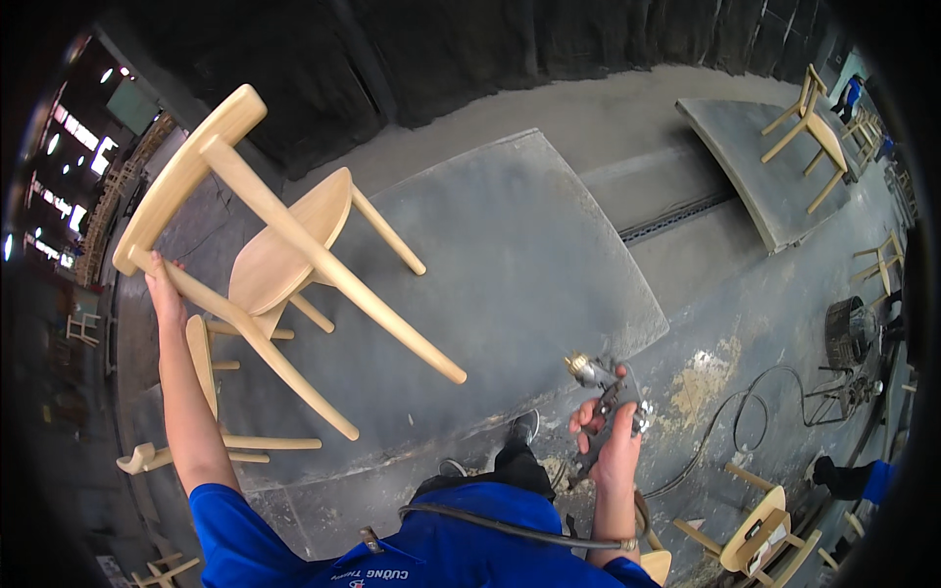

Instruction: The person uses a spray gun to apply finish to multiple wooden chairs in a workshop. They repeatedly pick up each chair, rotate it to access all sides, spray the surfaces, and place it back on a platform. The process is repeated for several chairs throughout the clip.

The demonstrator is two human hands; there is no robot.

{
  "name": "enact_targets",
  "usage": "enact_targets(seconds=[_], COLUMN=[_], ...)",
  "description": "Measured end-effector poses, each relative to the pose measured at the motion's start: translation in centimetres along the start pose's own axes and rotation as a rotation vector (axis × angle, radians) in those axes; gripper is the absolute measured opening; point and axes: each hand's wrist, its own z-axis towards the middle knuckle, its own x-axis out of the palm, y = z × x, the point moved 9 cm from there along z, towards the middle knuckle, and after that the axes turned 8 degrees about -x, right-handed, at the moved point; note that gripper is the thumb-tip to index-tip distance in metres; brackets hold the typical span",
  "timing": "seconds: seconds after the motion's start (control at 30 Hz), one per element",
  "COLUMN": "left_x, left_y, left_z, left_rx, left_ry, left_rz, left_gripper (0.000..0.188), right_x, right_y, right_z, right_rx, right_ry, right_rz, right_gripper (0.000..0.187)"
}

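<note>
My left hand [167, 284] is closed around a back post of a pale wooden chair [279, 257], just under its curved top rail. The chair is tilted over a broad grey platform [510, 235], with its legs pointing right and toward me. In my right hand [616, 441] is a metal spray gun [591, 370] with a brass-coloured nozzle, held above the platform's near right corner. Fingers wrap its handle; the trigger is partly hidden. A second pale chair [204, 367] lies partly behind the first, near my left forearm.
A hose [529, 532] crosses my waist to my right forearm. Another hose [686, 470] loops over the floor toward a dark bucket [845, 328]. At far right, a chair [814, 137] stands on a second platform [735, 157]. More chairs [760, 534] and a co-worker's dark-gloved hand [821, 470] are at lower right.
</note>
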Motion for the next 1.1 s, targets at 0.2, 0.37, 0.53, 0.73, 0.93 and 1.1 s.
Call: enact_targets(seconds=[0.2,0.37,0.53,0.73,0.93,1.1], left_x=[0.0,0.2,0.5,3.0,6.1,2.1], left_y=[0.0,0.0,1.4,5.5,18.0,28.1], left_z=[-0.3,0.0,0.2,2.1,-2.8,-16.4], left_rx=[-0.046,-0.015,-0.032,0.022,0.233,0.076], left_ry=[-0.019,0.033,0.065,0.154,-0.023,-0.094], left_rz=[0.006,-0.027,0.022,0.03,0.573,0.528], left_gripper=[0.069,0.066,0.059,0.05,0.072,0.066], right_x=[-0.1,-2.6,-0.7,3.7,2.9,6.4], right_y=[-1.7,-4.8,-4.3,-2.3,-7.1,-13.6], right_z=[4.5,3.1,1.7,1.5,-8.8,-19.0], right_rx=[0.082,0.23,0.147,-0.033,0.007,-0.128], right_ry=[0.048,-0.064,-0.068,0.02,-0.253,-0.244], right_rz=[-0.203,-0.329,-0.192,-0.291,-0.525,-0.593], right_gripper=[0.042,0.037,0.047,0.044,0.037,0.062])
